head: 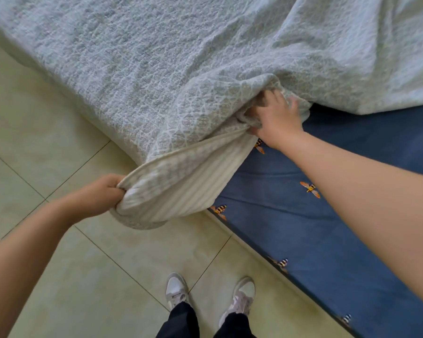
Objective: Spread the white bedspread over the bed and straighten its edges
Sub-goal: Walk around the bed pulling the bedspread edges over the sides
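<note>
Across the top of the frame the white bedspread (156,69) runs out past the upper edge and both sides, so where it ends cannot be seen, and whatever lies under it up there is covered. Lower right, the bed (347,240) shows bare in a blue cover with orange bee prints (310,189), and it is cut off by the right and bottom edges.

Now the hands. At centre right the right hand (276,115) is dug into a bunched fold of the bedspread, fingers curled into the cloth. The tips are buried, so how deep they go cannot be told. Its forearm stretches in from the right edge, low over the blue cover, elbow out of shot.

Left of centre, the left hand (100,193) is a tight fist on the bedspread's corner, knuckles up, fingers wrapped round the gathered edge and mostly hidden behind it. That corner is turned over, showing a pale striped underside, and it hangs off the side of the bed above the tiled floor (59,123). The left forearm comes up from the lower left corner, also cut by the frame.

Bottom centre, two pale shoes (176,291) stand on the tiles, with dark trouser legs (181,323) clipped by the bottom edge.
</note>
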Demonstrator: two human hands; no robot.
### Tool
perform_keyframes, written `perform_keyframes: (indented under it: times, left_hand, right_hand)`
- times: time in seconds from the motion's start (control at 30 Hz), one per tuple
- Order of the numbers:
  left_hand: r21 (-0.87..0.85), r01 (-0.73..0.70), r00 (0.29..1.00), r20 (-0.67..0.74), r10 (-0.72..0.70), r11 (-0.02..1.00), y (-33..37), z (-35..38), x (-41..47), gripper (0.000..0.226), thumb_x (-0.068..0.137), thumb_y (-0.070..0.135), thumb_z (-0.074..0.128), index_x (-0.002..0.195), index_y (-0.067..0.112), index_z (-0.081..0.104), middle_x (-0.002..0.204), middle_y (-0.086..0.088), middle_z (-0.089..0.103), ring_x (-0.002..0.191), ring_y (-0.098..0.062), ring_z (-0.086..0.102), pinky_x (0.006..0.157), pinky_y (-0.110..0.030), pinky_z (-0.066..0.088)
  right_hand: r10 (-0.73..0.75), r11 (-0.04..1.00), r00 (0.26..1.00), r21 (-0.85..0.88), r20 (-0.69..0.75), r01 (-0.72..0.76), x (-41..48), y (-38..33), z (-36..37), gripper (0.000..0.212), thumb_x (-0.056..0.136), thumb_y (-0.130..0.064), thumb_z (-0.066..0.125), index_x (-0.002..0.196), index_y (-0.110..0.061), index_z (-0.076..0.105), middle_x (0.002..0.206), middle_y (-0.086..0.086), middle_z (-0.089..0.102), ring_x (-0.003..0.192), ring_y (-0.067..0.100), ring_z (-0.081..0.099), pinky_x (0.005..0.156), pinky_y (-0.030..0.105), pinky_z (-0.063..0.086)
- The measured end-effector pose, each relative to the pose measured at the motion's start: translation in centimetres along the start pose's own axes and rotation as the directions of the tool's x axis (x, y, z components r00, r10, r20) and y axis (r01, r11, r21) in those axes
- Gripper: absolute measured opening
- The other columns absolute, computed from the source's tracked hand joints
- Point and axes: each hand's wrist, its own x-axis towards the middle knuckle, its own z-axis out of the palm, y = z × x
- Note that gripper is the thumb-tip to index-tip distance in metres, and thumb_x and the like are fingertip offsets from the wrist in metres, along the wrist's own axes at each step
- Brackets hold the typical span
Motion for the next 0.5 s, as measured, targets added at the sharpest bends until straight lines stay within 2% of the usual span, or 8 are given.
perform_keyframes:
  times: [0.1, 0.17, 0.2, 0.27, 0.33, 0.4, 0.47, 0.5]
  left_hand:
    - [0.043, 0.031, 0.997, -0.075, -0.028, 0.999, -0.6, 1.2, 0.8, 0.037, 0.082, -0.017, 0.036, 0.078, 0.004, 0.067, 0.079, -0.01, 0.068, 0.074, -0.019, 0.059, 0.065, -0.026, 0.044]
    - [0.043, 0.033, 0.988, -0.149, -0.027, 0.999, -0.9, 2.3, 1.2, 0.033, 0.079, -0.016, 0.033, 0.087, -0.007, 0.064, 0.084, -0.016, 0.065, 0.078, -0.023, 0.055, 0.064, -0.027, 0.04]
    - [0.035, 0.03, 0.983, -0.18, -0.024, 0.999, -1.0, 2.7, 1.4, 0.032, 0.079, -0.016, 0.033, 0.089, -0.009, 0.063, 0.084, -0.017, 0.064, 0.078, -0.022, 0.054, 0.063, -0.027, 0.039]
    - [0.041, 0.011, 0.978, -0.21, -0.003, 0.999, -1.5, 3.1, 1.6, 0.032, 0.078, -0.014, 0.033, 0.088, -0.007, 0.063, 0.083, -0.019, 0.063, 0.075, -0.022, 0.053, 0.062, -0.029, 0.039]
    - [0.047, -0.003, 0.975, -0.22, 0.013, 0.999, -2.3, 3.4, 1.6, 0.025, 0.077, -0.007, 0.034, 0.08, -0.002, 0.059, 0.075, -0.015, 0.058, 0.071, -0.021, 0.05, 0.062, -0.031, 0.036]
    - [0.018, -0.012, 0.961, -0.275, 0.017, 1.0, -2.9, 4.0, 1.5, 0.016, 0.074, 0.005, 0.037, 0.074, 0.005, 0.052, 0.07, -0.009, 0.051, 0.069, -0.022, 0.046, 0.061, -0.032, 0.034]
    - [0.022, 0.041, 0.873, -0.486, -0.025, 0.999, -3.3, 5.2, 1.1, 0.012, 0.078, 0.007, 0.046, 0.086, 0.01, 0.055, 0.087, -0.01, 0.054, 0.083, -0.028, 0.049, 0.07, -0.036, 0.038]
    - [0.087, 0.11, 0.772, -0.635, -0.03, 0.99, -3.4, 6.1, 0.7, 0.015, 0.078, 0.005, 0.053, 0.092, 0.01, 0.053, 0.097, -0.012, 0.052, 0.094, -0.031, 0.047, 0.077, -0.037, 0.037]
  right_hand:
    - [-0.263, 0.965, 0.948, -0.03, -0.177, 0.262, -1.7, -1.3, 0.3, 0.021, 0.086, -0.025, 0.062, 0.104, -0.021, 0.071, 0.122, 0.01, 0.053, 0.12, 0.033, 0.044, 0.1, 0.05, 0.028]
    - [-0.421, 0.904, 0.901, 0.04, -0.099, 0.427, -3.2, -2.8, 0.8, 0.031, 0.087, -0.026, 0.06, 0.118, -0.022, 0.064, 0.127, 0.008, 0.054, 0.117, 0.032, 0.049, 0.096, 0.047, 0.036]
    - [-0.442, 0.894, 0.897, 0.077, -0.008, 0.441, -3.7, -3.5, 1.2, 0.042, 0.087, -0.027, 0.06, 0.129, -0.022, 0.055, 0.135, 0.006, 0.049, 0.122, 0.031, 0.047, 0.096, 0.045, 0.038]
    - [-0.387, 0.921, 0.919, 0.077, 0.075, 0.382, -4.2, -4.2, 1.9, 0.054, 0.087, -0.029, 0.061, 0.138, -0.02, 0.045, 0.143, 0.005, 0.043, 0.129, 0.03, 0.041, 0.1, 0.044, 0.035]
    - [-0.295, 0.953, 0.955, 0.08, 0.042, 0.291, -4.3, -4.3, 2.6, 0.037, 0.092, -0.03, 0.056, 0.127, -0.019, 0.054, 0.131, 0.008, 0.054, 0.123, 0.031, 0.045, 0.102, 0.043, 0.03]
    - [-0.157, 0.973, 0.987, 0.177, 0.042, 0.147, -4.3, -4.3, 3.3, 0.023, 0.097, -0.026, 0.047, 0.113, -0.02, 0.062, 0.109, 0.01, 0.066, 0.108, 0.032, 0.054, 0.101, 0.04, 0.027]
    - [-0.056, 0.965, 0.995, 0.262, 0.081, 0.033, -5.1, -4.5, 3.6, 0.022, 0.097, -0.019, 0.043, 0.107, -0.021, 0.062, 0.095, 0.009, 0.069, 0.097, 0.032, 0.058, 0.099, 0.037, 0.027]
    - [-0.034, 0.969, 0.997, 0.248, 0.068, 0.016, -5.8, -4.8, 3.6, 0.021, 0.096, -0.014, 0.044, 0.105, -0.019, 0.062, 0.091, 0.009, 0.069, 0.096, 0.033, 0.057, 0.097, 0.037, 0.029]
